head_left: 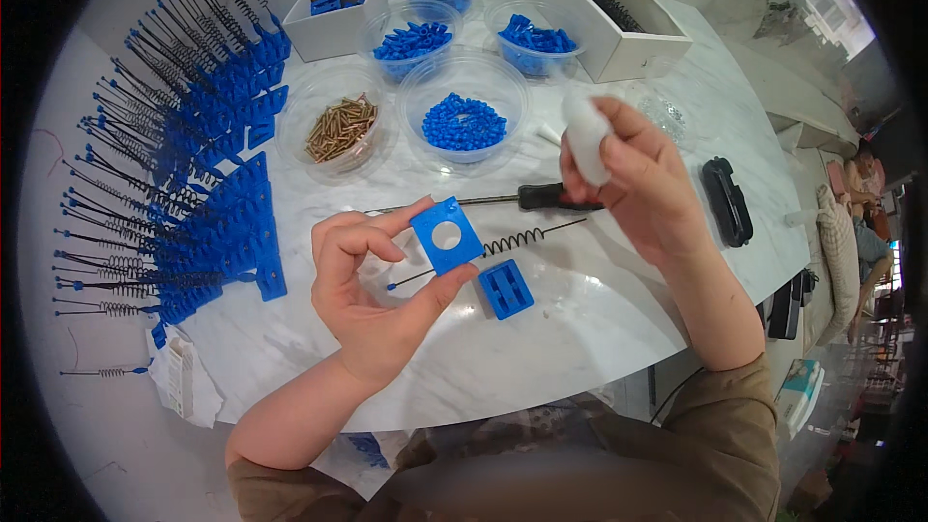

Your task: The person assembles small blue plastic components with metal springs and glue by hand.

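My left hand (372,295) pinches a blue square plate with a round hole (462,249) by its edges, between thumb and fingers, above the table. Raised to the right, my right hand (650,174) grips a smooth white rounded object (584,140), blurred, so its kind is unclear. Below the hands lies a thin dark rod with a coil spring (517,242) and a blue tip at its left end, partly hidden behind the plate and left hand. Beside it rests a blue slotted block (507,290). A screwdriver (541,197) with a black handle lies beyond them.
Clear bowls hold bronze-coloured screws (340,130), blue beads (464,123) and other small blue parts (535,36). Many blue pieces with springs (213,222) line the left edge. White boxes (638,58) stand at the back. A black case-like object (727,201) lies right.
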`<act>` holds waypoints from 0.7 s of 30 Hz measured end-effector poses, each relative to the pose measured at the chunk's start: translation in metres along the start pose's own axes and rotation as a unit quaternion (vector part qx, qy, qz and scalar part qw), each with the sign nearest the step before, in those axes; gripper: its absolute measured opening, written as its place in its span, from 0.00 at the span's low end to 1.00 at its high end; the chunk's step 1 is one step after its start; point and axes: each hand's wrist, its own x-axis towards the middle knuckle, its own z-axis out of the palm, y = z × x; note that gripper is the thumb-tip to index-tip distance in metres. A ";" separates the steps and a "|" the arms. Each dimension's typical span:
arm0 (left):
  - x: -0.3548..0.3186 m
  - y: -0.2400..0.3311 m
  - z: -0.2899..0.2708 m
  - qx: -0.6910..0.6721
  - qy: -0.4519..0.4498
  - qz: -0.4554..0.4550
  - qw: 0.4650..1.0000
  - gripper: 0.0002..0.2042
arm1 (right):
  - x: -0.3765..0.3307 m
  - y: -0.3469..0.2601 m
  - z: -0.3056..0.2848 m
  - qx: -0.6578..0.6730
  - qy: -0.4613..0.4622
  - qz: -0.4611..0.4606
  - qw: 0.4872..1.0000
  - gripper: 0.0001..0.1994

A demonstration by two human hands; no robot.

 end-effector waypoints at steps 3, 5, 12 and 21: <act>-0.001 0.002 0.002 0.010 -0.008 0.003 1.000 0.23 | 0.009 -0.006 -0.013 -0.125 0.086 -0.146 0.978 0.27; -0.001 0.001 0.002 0.014 -0.012 0.005 1.000 0.23 | 0.016 -0.006 -0.021 -0.192 0.118 -0.165 0.960 0.27; 0.001 0.001 0.001 0.020 -0.009 0.023 0.999 0.23 | 0.021 -0.020 -0.033 -0.342 0.140 -0.124 0.921 0.24; -0.002 0.003 0.000 0.023 -0.019 0.033 0.999 0.24 | 0.031 -0.004 -0.069 -0.460 0.201 -0.128 0.855 0.20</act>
